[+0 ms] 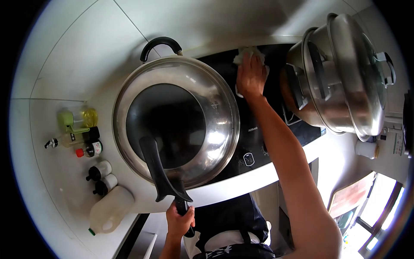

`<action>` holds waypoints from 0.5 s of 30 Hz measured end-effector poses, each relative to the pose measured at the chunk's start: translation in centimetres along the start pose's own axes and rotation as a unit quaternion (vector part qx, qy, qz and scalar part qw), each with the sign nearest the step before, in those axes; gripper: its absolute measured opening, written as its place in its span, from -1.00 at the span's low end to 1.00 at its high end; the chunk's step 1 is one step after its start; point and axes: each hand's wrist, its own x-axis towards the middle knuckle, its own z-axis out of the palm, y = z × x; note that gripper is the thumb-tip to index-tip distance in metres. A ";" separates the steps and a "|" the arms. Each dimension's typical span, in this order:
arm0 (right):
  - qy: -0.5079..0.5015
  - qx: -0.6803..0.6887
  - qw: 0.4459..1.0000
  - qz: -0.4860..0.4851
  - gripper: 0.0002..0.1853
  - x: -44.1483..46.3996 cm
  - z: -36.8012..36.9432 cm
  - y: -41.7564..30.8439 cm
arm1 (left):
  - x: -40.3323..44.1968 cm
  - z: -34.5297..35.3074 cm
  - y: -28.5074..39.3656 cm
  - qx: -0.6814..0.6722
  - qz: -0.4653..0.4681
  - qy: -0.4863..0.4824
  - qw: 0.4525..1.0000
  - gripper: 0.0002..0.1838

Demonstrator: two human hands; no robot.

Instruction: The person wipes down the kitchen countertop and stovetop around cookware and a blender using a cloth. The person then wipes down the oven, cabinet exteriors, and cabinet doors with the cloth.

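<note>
My left hand (179, 221) is wrapped round the black handle of a large wok (160, 36), seen at the lower middle. A steel lid with a dark glass centre (221, 110) covers the wok, and its tall black lid handle (154, 162) rises toward me. My right arm stretches across the black glass stove (254, 149). At its far edge my right hand (252, 77) presses a crumpled white wiping cloth or paper towel (246, 52) flat, fingers over it. Which of the two it is, I cannot tell.
Stacked steel pots with a lid (358, 77) stand on the stove's right side. On the left counter are an oil bottle (89, 117), a red-capped bottle (92, 149), two black-topped jars (100, 170) and a large plastic jug (112, 209). A wall (86, 52) runs behind.
</note>
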 end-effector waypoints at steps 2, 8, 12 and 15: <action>0.039 0.002 0.999 0.035 -0.43 2.1 2.1 -0.6 | 0.1 0.6 0.2 -0.005 -0.005 0.004 1.000 -0.88; -0.026 0.142 0.978 -0.149 -0.65 5.9 3.9 -3.2 | 0.3 0.6 -0.3 0.003 -0.018 0.009 1.000 -0.85; -0.138 -0.090 0.986 -0.001 -0.57 7.5 2.2 -0.7 | 0.4 0.6 -0.7 0.000 -0.024 0.011 1.000 -0.84; 0.005 -0.175 0.982 0.072 -0.44 8.0 5.2 2.7 | 0.3 0.5 -0.6 -0.005 -0.024 0.003 1.000 -0.87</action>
